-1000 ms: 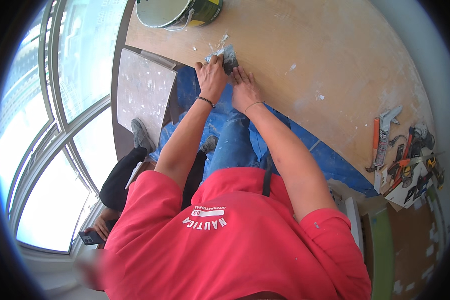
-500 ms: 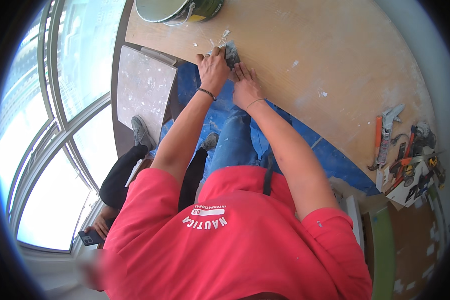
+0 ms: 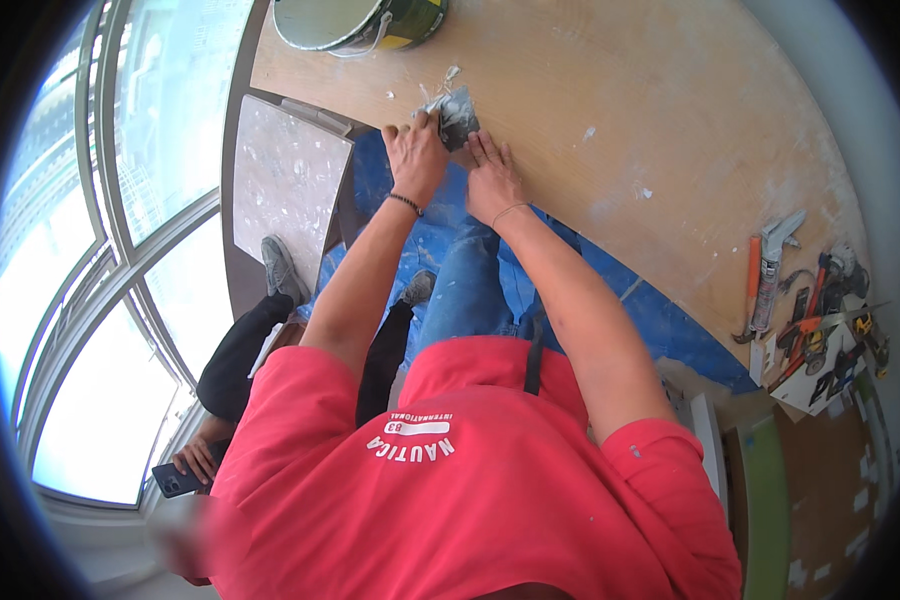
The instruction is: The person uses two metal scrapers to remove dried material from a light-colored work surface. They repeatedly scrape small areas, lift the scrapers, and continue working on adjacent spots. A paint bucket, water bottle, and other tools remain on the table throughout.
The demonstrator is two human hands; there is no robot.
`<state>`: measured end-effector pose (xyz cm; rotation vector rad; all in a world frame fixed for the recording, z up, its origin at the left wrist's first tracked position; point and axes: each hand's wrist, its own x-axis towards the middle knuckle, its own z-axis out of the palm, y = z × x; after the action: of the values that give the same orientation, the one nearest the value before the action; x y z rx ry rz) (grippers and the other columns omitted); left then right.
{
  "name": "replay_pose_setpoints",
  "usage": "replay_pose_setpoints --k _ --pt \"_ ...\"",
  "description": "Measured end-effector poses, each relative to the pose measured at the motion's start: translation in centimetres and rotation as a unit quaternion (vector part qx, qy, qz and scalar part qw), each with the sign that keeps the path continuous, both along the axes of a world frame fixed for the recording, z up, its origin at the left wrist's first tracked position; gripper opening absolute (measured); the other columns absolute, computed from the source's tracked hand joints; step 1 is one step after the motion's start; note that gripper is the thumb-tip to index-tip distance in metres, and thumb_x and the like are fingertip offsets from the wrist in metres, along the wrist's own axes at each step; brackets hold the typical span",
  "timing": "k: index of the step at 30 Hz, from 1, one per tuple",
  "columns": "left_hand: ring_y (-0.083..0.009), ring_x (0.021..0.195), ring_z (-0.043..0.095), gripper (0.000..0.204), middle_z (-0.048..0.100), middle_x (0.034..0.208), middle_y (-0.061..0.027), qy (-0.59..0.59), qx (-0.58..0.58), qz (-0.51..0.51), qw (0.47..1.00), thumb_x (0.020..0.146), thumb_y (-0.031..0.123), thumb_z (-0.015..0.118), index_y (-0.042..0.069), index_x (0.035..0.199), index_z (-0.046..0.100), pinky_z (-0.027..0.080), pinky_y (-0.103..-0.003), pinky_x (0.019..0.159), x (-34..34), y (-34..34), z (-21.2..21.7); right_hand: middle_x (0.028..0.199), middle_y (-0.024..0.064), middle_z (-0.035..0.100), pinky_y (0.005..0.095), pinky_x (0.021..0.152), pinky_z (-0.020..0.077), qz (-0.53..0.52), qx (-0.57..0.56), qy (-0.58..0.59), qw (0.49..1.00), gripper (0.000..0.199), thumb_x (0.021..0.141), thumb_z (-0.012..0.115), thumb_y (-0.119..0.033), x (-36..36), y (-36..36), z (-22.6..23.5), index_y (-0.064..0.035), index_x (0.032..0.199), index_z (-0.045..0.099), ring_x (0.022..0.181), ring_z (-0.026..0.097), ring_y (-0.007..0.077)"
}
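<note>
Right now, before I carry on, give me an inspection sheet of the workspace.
Surface: wooden tabletop with whitish smears and white flakes.
Job's things: grey flat piece, smeared white, near the tabletop's edge.
Clutter: dark green bucket beyond the hands; heaped tools on the right.
Grip: left hand at the piece's left side; right hand, fingers extended, at its lower edge.
Cables: nothing seen for certain.
Surroundings: windows left; blue sheeting below; another person's hand holding a phone, lower left.
</note>
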<state>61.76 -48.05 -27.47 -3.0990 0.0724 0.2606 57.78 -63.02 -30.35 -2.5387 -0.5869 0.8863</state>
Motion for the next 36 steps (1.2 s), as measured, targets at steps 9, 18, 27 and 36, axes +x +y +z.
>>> replay_pose_setpoints --k 9,18,27,36 --pt "-0.0266 0.087 0.075 0.048 0.074 0.109 -0.0072 -0.010 -0.013 0.019 1.000 0.088 0.010 0.060 0.012 0.134 0.073 0.039 -0.043 0.095 -1.3 -0.4 -0.1 0.177 0.0103 0.029 0.0520 0.134 0.0163 0.009 -0.010 0.002 1.000 0.071 0.098 0.058 -0.021 0.1 0.0 0.9 -0.0030 0.164 0.041 0.167 0.017 0.0265" --pt "-0.0270 0.089 0.075 0.045 0.075 0.111 -0.0087 -0.028 0.023 0.030 0.999 0.088 0.013 0.061 0.011 0.132 0.074 0.039 -0.043 0.093 -0.7 -0.6 0.0 0.176 0.0140 0.029 0.0527 0.134 0.0168 0.012 0.002 0.011 1.000 0.073 0.097 0.063 -0.021 0.2 0.1 0.3 0.0002 0.163 0.040 0.166 0.017 0.0283" --pt "-0.0255 0.089 0.073 0.045 0.074 0.106 -0.0074 0.030 0.032 0.051 0.998 0.086 0.010 0.061 0.013 0.129 0.075 0.040 -0.043 0.091 -0.8 0.4 0.1 0.175 0.0156 0.032 0.0533 0.133 0.0192 0.009 0.017 -0.004 1.000 0.074 0.096 0.066 -0.022 0.1 -0.2 -0.2 0.0020 0.161 0.043 0.166 0.019 0.0303" --pt "-0.0248 0.090 0.074 0.043 0.074 0.110 -0.0079 0.028 0.030 0.068 0.997 0.089 0.014 0.062 0.012 0.131 0.075 0.039 -0.044 0.093 -1.6 0.5 -0.2 0.175 0.0153 0.032 0.0529 0.133 0.0193 -0.005 0.031 -0.013 0.999 0.075 0.095 0.068 -0.021 0.0 -0.1 -0.3 0.0018 0.162 0.042 0.166 0.020 0.0301"
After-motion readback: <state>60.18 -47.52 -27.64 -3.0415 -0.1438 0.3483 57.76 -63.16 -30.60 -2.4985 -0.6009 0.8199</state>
